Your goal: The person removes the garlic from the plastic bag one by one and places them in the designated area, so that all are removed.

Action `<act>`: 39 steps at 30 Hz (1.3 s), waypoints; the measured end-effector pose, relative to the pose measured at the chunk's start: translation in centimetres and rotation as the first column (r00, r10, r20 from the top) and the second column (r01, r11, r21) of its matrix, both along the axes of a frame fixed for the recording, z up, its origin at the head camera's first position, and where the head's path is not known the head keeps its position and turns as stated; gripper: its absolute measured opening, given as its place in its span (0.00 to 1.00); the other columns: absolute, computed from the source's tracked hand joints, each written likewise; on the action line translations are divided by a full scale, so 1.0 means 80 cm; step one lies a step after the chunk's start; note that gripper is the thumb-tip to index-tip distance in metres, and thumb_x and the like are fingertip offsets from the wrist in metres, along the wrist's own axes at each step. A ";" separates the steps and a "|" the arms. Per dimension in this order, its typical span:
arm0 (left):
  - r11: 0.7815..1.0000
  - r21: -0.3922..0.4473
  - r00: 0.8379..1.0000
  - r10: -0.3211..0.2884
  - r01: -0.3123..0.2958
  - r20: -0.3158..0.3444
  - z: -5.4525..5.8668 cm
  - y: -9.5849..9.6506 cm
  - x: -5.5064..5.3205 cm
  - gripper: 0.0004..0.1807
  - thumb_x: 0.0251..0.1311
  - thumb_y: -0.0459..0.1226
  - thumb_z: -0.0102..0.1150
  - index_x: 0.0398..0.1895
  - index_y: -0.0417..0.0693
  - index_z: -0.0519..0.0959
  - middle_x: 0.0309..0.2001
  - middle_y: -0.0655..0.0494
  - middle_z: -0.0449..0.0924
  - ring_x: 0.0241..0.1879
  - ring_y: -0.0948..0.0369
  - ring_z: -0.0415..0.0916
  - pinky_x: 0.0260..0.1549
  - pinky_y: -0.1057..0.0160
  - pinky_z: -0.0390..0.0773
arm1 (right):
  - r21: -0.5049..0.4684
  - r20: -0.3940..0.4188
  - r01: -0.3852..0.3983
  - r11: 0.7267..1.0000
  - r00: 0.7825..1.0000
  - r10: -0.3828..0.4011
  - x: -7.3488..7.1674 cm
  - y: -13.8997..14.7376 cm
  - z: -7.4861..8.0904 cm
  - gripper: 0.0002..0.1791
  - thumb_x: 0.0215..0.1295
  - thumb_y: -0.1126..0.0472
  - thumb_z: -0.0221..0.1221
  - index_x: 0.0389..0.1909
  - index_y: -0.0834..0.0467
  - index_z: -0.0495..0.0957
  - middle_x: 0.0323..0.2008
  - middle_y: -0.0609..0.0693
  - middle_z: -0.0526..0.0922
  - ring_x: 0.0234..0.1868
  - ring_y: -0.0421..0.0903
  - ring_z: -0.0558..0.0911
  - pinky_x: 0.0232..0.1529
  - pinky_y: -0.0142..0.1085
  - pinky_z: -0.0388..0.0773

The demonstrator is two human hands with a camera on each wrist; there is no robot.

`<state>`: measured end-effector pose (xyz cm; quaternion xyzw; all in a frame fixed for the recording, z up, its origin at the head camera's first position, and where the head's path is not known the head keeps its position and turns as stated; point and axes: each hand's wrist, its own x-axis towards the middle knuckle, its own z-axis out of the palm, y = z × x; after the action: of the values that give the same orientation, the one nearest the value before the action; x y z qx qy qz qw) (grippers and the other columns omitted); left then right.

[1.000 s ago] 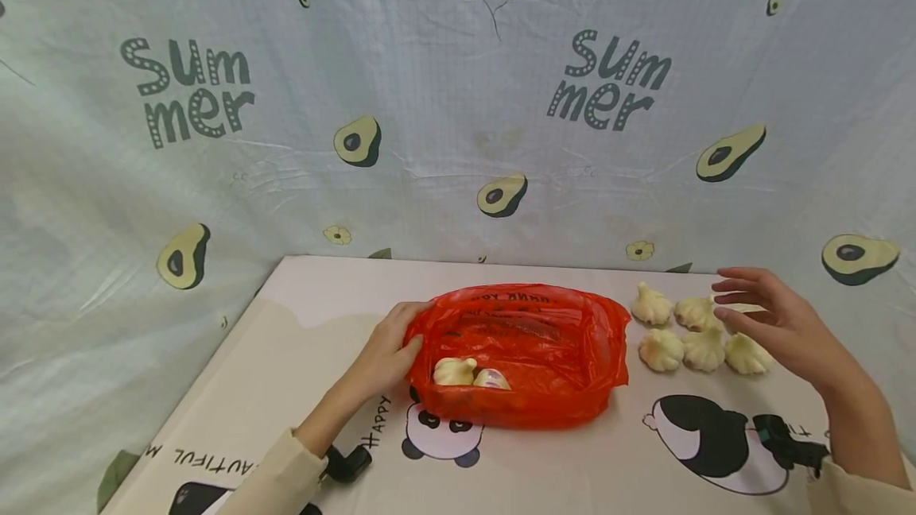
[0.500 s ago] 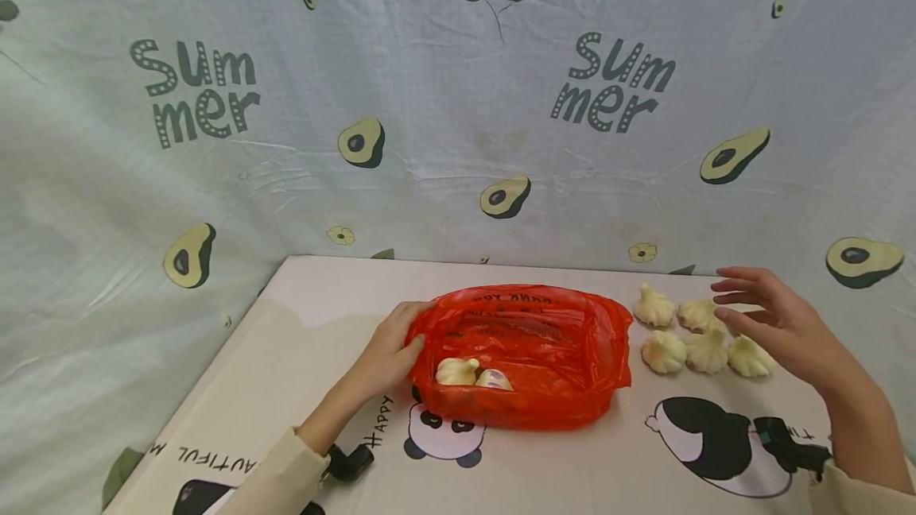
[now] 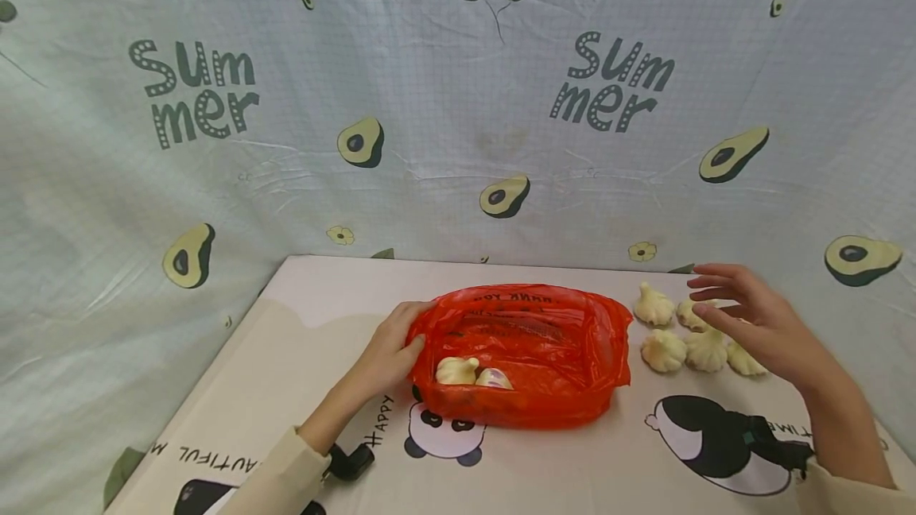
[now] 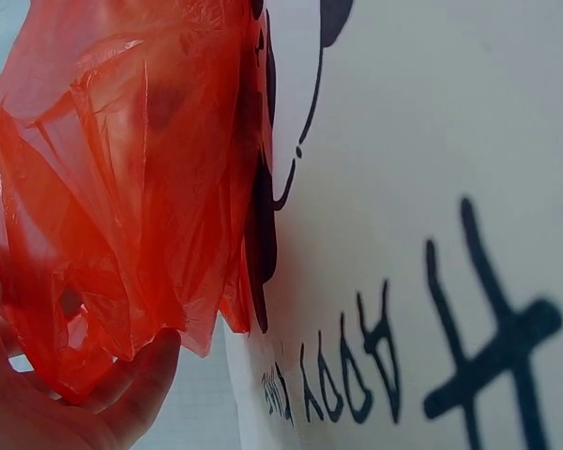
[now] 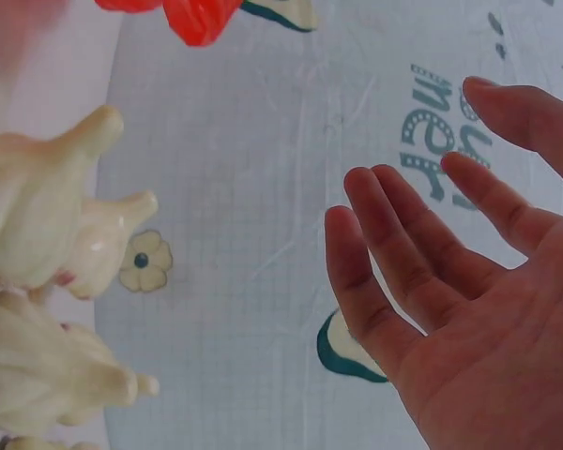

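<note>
A red plastic bag (image 3: 511,408) lies on the table with its mouth spread wide, in the middle of the head view. Inside, at its near left corner, are a whole garlic bulb (image 3: 456,371) and a second, purple-streaked one (image 3: 494,378). My left hand (image 3: 390,348) grips the bag's left edge; in the left wrist view its fingers (image 4: 155,380) bend around the crumpled film. To the right, several garlic bulbs (image 3: 663,351) sit grouped on the table. My right hand (image 3: 762,328) is held over the rightmost of them, fingers loosely spread and holding nothing, partly covering two bulbs.
The white table (image 3: 558,467) carries printed pandas and lettering. Behind it hangs a pale cloth (image 3: 429,86) with avocado prints, which meets the table's back edge. Black wrist-camera mounts (image 3: 351,463) show at both wrists.
My right hand has moved a little to the left over the garlic bulbs. The left hand keeps its grip on the bag, and the bag has stayed in place.
</note>
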<state>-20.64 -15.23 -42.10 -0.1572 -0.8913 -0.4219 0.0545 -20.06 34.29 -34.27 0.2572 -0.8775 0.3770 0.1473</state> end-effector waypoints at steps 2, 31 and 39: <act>1.000 -0.003 1.000 0.001 -0.001 0.001 0.000 0.000 0.000 0.29 0.70 0.29 0.52 0.74 0.49 0.69 0.70 0.48 0.71 0.69 0.48 0.72 0.65 0.42 0.79 | 0.015 0.001 -0.003 1.000 1.000 0.003 -0.001 -0.007 0.001 0.31 0.67 0.74 0.60 0.70 0.61 0.66 0.55 0.25 0.76 0.52 0.20 0.78 0.50 0.12 0.73; 1.000 -0.019 1.000 0.002 -0.002 -0.014 0.003 -0.001 0.000 0.28 0.68 0.29 0.52 0.73 0.48 0.70 0.69 0.47 0.72 0.69 0.48 0.71 0.67 0.40 0.76 | 0.063 0.059 -0.014 0.998 0.998 0.010 0.006 -0.071 0.003 0.30 0.68 0.65 0.65 0.69 0.51 0.69 0.56 0.40 0.82 0.51 0.26 0.80 0.48 0.20 0.79; 1.000 -0.017 1.000 -0.002 0.002 -0.004 0.003 0.000 -0.001 0.29 0.69 0.30 0.52 0.73 0.48 0.70 0.69 0.48 0.72 0.69 0.48 0.72 0.66 0.41 0.77 | 0.103 0.082 -0.042 0.994 0.996 0.034 0.008 -0.090 0.003 0.30 0.68 0.63 0.66 0.69 0.52 0.70 0.57 0.56 0.83 0.52 0.30 0.82 0.47 0.24 0.83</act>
<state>-20.70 -15.26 -41.88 -0.1593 -0.8947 -0.4138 0.0546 -19.43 27.10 -34.01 0.2660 -0.8962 0.3430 0.0912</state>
